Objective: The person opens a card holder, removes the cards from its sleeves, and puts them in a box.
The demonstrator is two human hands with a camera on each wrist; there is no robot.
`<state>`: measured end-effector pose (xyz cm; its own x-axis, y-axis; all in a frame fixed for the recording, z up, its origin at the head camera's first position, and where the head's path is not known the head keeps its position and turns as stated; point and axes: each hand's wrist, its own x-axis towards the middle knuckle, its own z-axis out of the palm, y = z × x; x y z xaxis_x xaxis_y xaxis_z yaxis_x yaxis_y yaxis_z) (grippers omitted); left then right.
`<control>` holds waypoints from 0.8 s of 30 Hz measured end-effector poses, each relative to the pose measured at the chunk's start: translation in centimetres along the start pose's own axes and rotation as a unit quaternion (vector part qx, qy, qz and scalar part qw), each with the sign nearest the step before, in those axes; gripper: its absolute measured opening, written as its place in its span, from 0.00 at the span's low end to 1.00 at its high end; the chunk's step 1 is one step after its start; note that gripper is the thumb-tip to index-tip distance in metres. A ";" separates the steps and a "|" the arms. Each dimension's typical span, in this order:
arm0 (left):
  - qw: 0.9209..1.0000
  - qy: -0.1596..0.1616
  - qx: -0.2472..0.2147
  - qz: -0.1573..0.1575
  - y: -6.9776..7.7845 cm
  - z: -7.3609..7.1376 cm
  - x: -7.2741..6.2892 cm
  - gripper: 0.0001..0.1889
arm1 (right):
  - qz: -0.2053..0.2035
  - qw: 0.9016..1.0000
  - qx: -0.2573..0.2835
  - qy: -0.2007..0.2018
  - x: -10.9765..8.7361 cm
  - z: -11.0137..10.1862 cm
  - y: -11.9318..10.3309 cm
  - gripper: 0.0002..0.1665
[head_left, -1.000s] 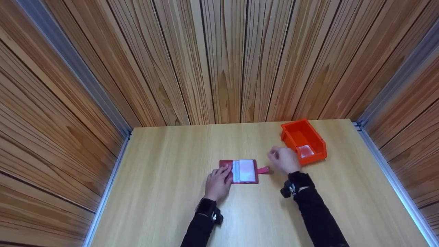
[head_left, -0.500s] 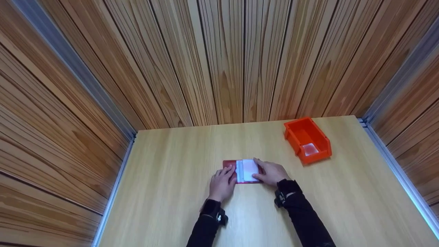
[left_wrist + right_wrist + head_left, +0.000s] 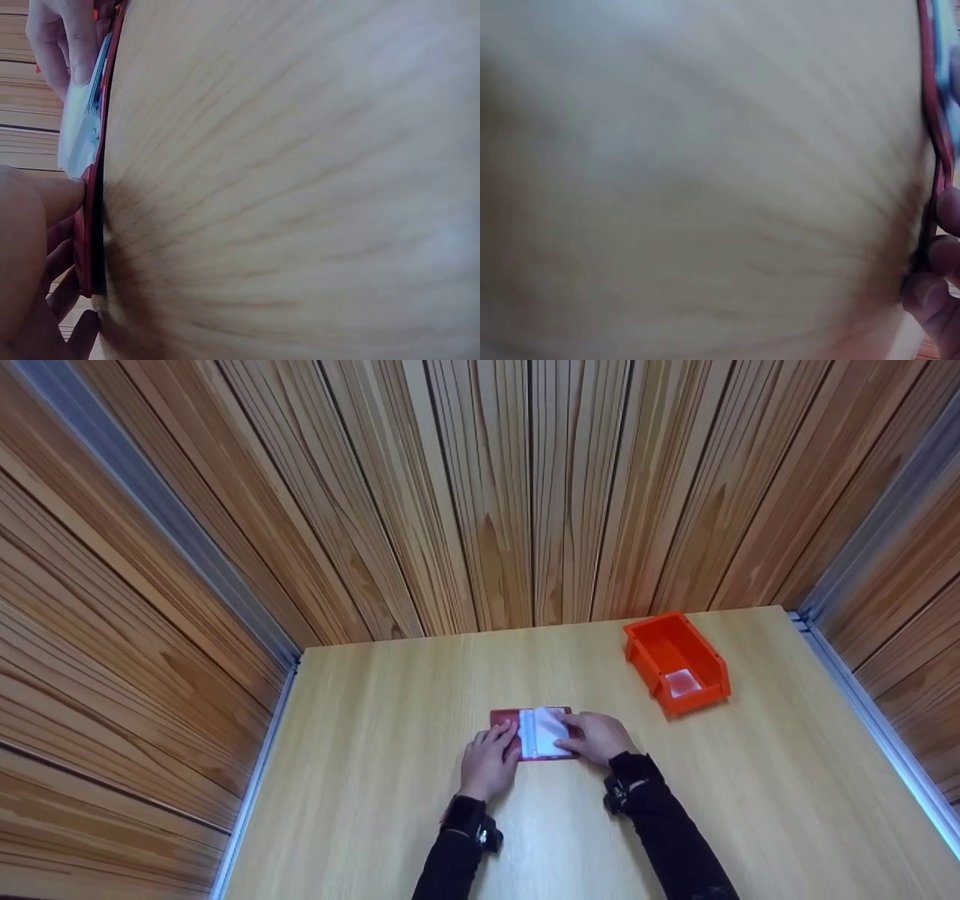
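Observation:
A red card holder (image 3: pixel 505 716) lies spread on the table, its clear plastic sleeves (image 3: pixel 541 739) showing a whitish face. My left hand (image 3: pixel 487 765) rests on the left cover, fingers laid over it. At the right edge, my right hand (image 3: pixel 602 737) pinches the sleeves between thumb and forefinger. From the left wrist, the stack of sleeves (image 3: pixel 79 127) appears slightly raised off the red cover (image 3: pixel 84 240) under the right thumb. In the right wrist view, the other right fingers (image 3: pixel 946 255) are bent beside the holder's edge. The holder's strap is hidden behind the right hand.
An orange bin (image 3: pixel 675 660) stands at the back right with a pale, clear-looking square piece (image 3: pixel 683 682) in it. Wood-panelled walls (image 3: pixel 495 510) enclose the wooden tabletop (image 3: pixel 375 720) at the back and sides.
My right hand has come from beside the orange bin to the holder's right side and taken hold of the sleeves. The left hand stays on the left cover.

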<state>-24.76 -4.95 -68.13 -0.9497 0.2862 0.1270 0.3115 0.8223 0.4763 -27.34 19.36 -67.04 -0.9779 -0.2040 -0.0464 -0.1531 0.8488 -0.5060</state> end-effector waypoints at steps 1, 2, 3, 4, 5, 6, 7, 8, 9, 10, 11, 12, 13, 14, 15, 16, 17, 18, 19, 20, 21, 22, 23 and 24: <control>1.000 -0.002 0.000 0.000 0.0 0.0 0.0 0.25 | -0.002 1.000 0.011 0.007 0.0 0.0 -0.1 0.34; 1.000 -0.003 -0.002 -0.001 0.0 0.0 0.0 0.25 | -0.004 1.000 0.021 0.015 0.0 0.0 -0.2 0.31; 1.000 -0.005 -0.004 0.000 0.0 0.0 0.0 0.25 | -0.004 0.999 0.032 0.023 0.0 0.0 -0.4 0.26; 1.000 -0.006 -0.005 0.000 0.0 0.0 0.0 0.25 | -0.002 0.998 0.045 0.032 0.0 -0.1 -0.5 0.21; 1.000 -0.007 -0.005 0.000 0.0 0.0 0.0 0.25 | 0.005 0.998 0.058 0.039 0.0 -0.1 -0.8 0.15; 1.000 -0.011 -0.006 -0.003 0.0 -0.1 0.0 0.25 | 0.011 0.996 0.070 0.045 0.0 -0.3 -1.0 0.10; 1.000 -0.012 -0.005 -0.005 -0.1 -0.1 0.0 0.25 | 0.016 0.995 0.082 0.051 0.1 -0.4 -1.1 0.07; 1.000 -0.011 -0.004 -0.005 -0.1 -0.1 0.1 0.25 | 0.024 0.994 0.092 0.055 0.1 -0.5 -1.3 0.05; 1.000 -0.012 -0.003 -0.006 -0.2 -0.1 0.1 0.26 | 0.034 0.992 0.106 0.056 0.1 -0.6 -1.4 0.06; 1.000 -0.012 0.000 -0.007 -0.2 -0.2 0.2 0.26 | 0.043 0.991 0.118 0.056 0.2 -0.7 -1.5 0.07; 1.000 -0.010 0.001 -0.005 -0.3 -0.2 0.2 0.26 | 0.046 0.990 0.124 0.057 0.2 -0.8 -1.5 0.08; 1.000 -0.009 0.000 -0.004 -0.3 -0.2 0.3 0.26 | 0.047 0.989 0.130 0.055 0.2 -0.8 -1.5 0.08; 1.000 -0.007 -0.004 -0.002 -0.4 -0.2 0.3 0.26 | 0.050 0.988 0.136 0.053 0.2 -0.8 -1.5 0.09; 1.000 -0.004 -0.008 0.000 -0.4 -0.2 0.2 0.26 | 0.049 0.988 0.140 0.052 0.2 -0.7 -1.4 0.09; 1.000 -0.002 -0.011 0.001 -0.4 -0.2 0.2 0.26 | 0.051 0.987 0.145 0.048 0.2 -0.6 -1.3 0.10; 1.000 0.001 -0.015 0.002 -0.4 -0.2 0.2 0.26 | 0.049 0.986 0.149 0.047 0.2 -0.5 -1.2 0.10; 1.000 0.003 -0.020 0.003 -0.4 -0.2 0.1 0.26 | 0.047 0.986 0.152 0.048 0.2 -0.3 -1.1 0.10; 1.000 0.003 -0.025 0.001 -0.4 -0.2 0.1 0.26 | 0.051 0.985 0.158 0.046 0.2 -0.2 -1.1 0.10; 1.000 0.004 -0.027 0.000 -0.4 -0.2 0.1 0.26 | 0.053 0.984 0.162 0.046 0.1 -0.1 -1.0 0.10; 1.000 0.002 -0.028 -0.002 -0.4 -0.2 0.1 0.26 | 0.052 0.984 0.161 0.048 0.1 -0.1 -1.0 0.10; 1.000 0.000 -0.028 -0.003 -0.4 -0.2 0.1 0.26 | 0.052 0.984 0.161 0.051 0.1 0.0 -1.0 0.10; 1.000 -0.006 -0.029 -0.006 -0.4 -0.2 0.1 0.26 | 0.053 0.984 0.160 0.053 0.1 0.0 -1.0 0.10; 1.000 -0.010 -0.028 -0.008 -0.4 -0.2 0.1 0.26 | 0.054 0.984 0.159 0.055 0.1 0.0 -1.1 0.10; 0.999 -0.015 -0.026 -0.010 -0.4 -0.2 0.1 0.26 | 0.056 0.984 0.159 0.058 0.1 0.0 -1.2 0.10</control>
<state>-24.99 -5.34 -68.07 -0.9541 0.2855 0.0908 0.2896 0.8011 0.5238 -27.22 18.36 -66.40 -0.9986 -0.0450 -0.0271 -0.0096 0.6637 -0.7480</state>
